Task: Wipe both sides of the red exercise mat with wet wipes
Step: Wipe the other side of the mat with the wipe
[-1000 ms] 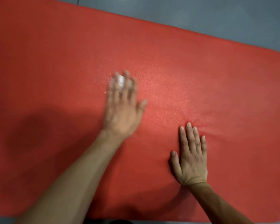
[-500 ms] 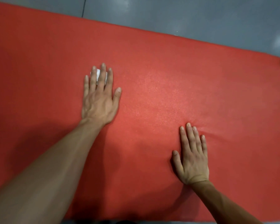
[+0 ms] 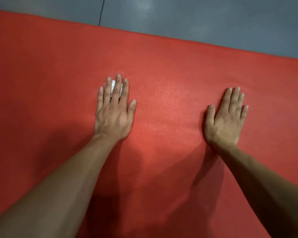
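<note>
One small white wet wipe (image 3: 113, 88) lies bunched on the red exercise mat (image 3: 170, 69), pinned flat beneath the fingers of your left hand (image 3: 114, 110). Only slivers of it show: a white patch in the gap between your ring and middle fingers, another thin strip between your middle and index fingers, and a small edge peeking out on the far left side of the ring finger. The wipe sits under the middle lengths of those fingers, short of the fingertips, which reach past it onto bare mat. Your left fingers are straight and close together, pressing down on the wipe rather than curling round it; the thumb lies flat on the mat, angled slightly out to the right and clear of the wipe.

Your right hand (image 3: 224, 117) rests palm down on the mat, well apart from the wipe, off to the right and a little nearer to you. Its fingers are straight and lightly spread, the thumb out to the left, and it holds nothing.

The mat lies flat and fills most of the view, running out of sight on the left, right and near sides. A faint sheen shows on its surface between your two hands. Beyond its far edge lies grey floor (image 3: 196, 18), crossed by one thin dark seam.
</note>
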{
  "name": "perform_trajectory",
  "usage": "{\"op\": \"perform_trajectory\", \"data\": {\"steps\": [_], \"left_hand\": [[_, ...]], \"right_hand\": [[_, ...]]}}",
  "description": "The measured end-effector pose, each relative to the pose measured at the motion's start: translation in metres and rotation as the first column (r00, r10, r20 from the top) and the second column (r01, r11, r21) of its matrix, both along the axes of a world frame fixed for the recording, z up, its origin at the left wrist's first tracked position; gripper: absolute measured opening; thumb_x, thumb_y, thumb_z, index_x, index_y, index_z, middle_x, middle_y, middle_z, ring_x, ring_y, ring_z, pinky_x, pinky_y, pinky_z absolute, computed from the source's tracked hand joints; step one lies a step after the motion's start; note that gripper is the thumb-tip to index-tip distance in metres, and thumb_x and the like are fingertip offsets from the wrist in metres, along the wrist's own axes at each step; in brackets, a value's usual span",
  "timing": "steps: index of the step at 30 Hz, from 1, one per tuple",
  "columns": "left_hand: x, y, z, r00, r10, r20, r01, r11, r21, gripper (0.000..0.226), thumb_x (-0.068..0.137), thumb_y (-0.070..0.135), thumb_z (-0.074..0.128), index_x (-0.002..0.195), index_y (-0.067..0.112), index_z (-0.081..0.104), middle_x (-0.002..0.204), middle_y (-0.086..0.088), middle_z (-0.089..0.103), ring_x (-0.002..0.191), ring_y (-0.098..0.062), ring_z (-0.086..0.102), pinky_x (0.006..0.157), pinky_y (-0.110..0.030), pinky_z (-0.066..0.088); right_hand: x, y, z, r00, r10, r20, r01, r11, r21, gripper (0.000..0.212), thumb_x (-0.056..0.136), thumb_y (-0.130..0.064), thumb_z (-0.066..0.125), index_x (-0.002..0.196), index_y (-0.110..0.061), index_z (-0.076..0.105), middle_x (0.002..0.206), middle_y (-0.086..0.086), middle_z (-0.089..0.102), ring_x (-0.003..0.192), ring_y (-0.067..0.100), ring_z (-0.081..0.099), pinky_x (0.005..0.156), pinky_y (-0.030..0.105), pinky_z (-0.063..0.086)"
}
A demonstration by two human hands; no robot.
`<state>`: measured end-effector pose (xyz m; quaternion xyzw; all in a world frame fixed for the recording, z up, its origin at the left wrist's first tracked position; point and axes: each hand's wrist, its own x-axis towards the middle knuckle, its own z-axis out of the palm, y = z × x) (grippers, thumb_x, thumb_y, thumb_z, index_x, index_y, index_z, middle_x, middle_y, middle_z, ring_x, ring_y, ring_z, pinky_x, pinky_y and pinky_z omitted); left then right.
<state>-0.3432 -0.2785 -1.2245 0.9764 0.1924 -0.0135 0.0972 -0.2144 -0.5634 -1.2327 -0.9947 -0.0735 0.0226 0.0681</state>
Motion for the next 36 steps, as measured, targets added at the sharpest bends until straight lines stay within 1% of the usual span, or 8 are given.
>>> {"op": "perform_trajectory", "data": {"steps": [6, 12, 18, 25, 27, 31, 33, 36], "left_hand": [[0.015, -0.031, 0.008, 0.997, -0.012, -0.078, 0.013, 1.0, 0.015, 0.072, 0.107, 0.049, 0.021, 0.164, 0.005, 0.016, 0.172, -0.018, 0.003, 0.158, -0.041, 0.0, 0.128, -0.056, 0.007], [0.043, -0.099, 0.017, 0.859, -0.5, -0.109, 0.502, 0.865, -0.01, 0.073, 0.108, 0.055, 0.018, 0.166, 0.012, 0.011, 0.174, -0.008, 0.0, 0.16, -0.031, -0.004, 0.129, -0.051, 0.005], [0.047, 0.004, 0.014, 0.991, 0.083, -0.107, -0.079, 0.996, 0.034, 0.072, 0.107, 0.051, 0.018, 0.164, 0.006, 0.017, 0.172, -0.018, 0.007, 0.158, -0.042, 0.004, 0.127, -0.058, 0.007], [0.056, -0.076, 0.02, 0.846, -0.517, -0.13, 0.524, 0.852, 0.018, 0.069, 0.108, 0.056, 0.014, 0.166, 0.021, -0.001, 0.174, -0.007, -0.005, 0.16, -0.031, -0.007, 0.13, -0.049, 0.004], [0.068, -0.039, 0.012, 0.953, -0.288, -0.091, 0.299, 0.944, 0.137, 0.069, 0.108, 0.051, 0.015, 0.166, 0.015, 0.004, 0.174, -0.009, 0.002, 0.16, -0.033, 0.002, 0.129, -0.051, 0.008], [0.088, -0.019, 0.019, 0.988, 0.141, -0.056, -0.143, 0.989, -0.033, 0.073, 0.107, 0.051, 0.017, 0.164, 0.006, 0.014, 0.172, -0.018, 0.005, 0.158, -0.041, 0.002, 0.128, -0.054, 0.005], [0.087, -0.066, 0.019, 0.987, -0.149, -0.054, 0.15, 0.988, 0.028, 0.071, 0.109, 0.051, 0.019, 0.164, 0.006, 0.012, 0.171, -0.021, 0.004, 0.157, -0.044, 0.002, 0.128, -0.055, 0.005], [0.081, -0.108, 0.024, 0.766, -0.638, -0.079, 0.637, 0.77, -0.043, 0.072, 0.108, 0.057, 0.017, 0.166, 0.014, 0.01, 0.173, -0.013, 0.002, 0.16, -0.034, -0.003, 0.129, -0.049, 0.003]], "right_hand": [[0.003, 0.002, 0.001, 1.0, -0.003, 0.007, 0.003, 1.0, -0.002, 0.074, 0.101, -0.046, 0.026, 0.163, -0.009, 0.009, 0.171, 0.011, 0.003, 0.158, 0.025, -0.001, 0.128, 0.05, 0.002], [0.003, 0.004, 0.004, 1.0, -0.014, 0.006, 0.014, 1.0, 0.018, 0.074, 0.101, -0.046, 0.028, 0.163, -0.01, 0.009, 0.172, 0.01, 0.003, 0.158, 0.024, -0.001, 0.127, 0.05, 0.002], [0.004, 0.003, 0.004, 1.0, -0.011, -0.009, 0.011, 1.0, 0.004, 0.075, 0.1, -0.046, 0.027, 0.163, -0.01, 0.007, 0.172, 0.01, 0.001, 0.158, 0.025, -0.002, 0.127, 0.051, 0.002], [0.004, 0.002, 0.004, 1.0, -0.015, -0.013, 0.015, 1.0, 0.011, 0.075, 0.101, -0.047, 0.026, 0.163, -0.011, 0.005, 0.172, 0.009, -0.001, 0.158, 0.023, -0.004, 0.127, 0.051, 0.001], [0.004, 0.002, 0.003, 1.0, -0.011, -0.018, 0.012, 1.0, 0.004, 0.075, 0.101, -0.047, 0.026, 0.164, -0.011, 0.004, 0.172, 0.009, -0.002, 0.158, 0.023, -0.006, 0.127, 0.05, 0.0], [0.005, 0.002, 0.003, 1.0, -0.012, -0.016, 0.012, 1.0, -0.005, 0.076, 0.1, -0.047, 0.027, 0.164, -0.011, 0.005, 0.172, 0.009, -0.001, 0.158, 0.023, -0.005, 0.127, 0.05, 0.0], [0.005, 0.002, 0.003, 1.0, -0.014, -0.02, 0.014, 1.0, 0.0, 0.076, 0.1, -0.047, 0.027, 0.164, -0.011, 0.005, 0.172, 0.009, -0.001, 0.158, 0.023, -0.005, 0.127, 0.051, 0.001], [0.005, 0.003, 0.004, 1.0, -0.022, -0.011, 0.022, 1.0, 0.017, 0.076, 0.099, -0.046, 0.028, 0.164, -0.011, 0.007, 0.172, 0.009, 0.0, 0.158, 0.023, -0.004, 0.127, 0.051, 0.001]]}}
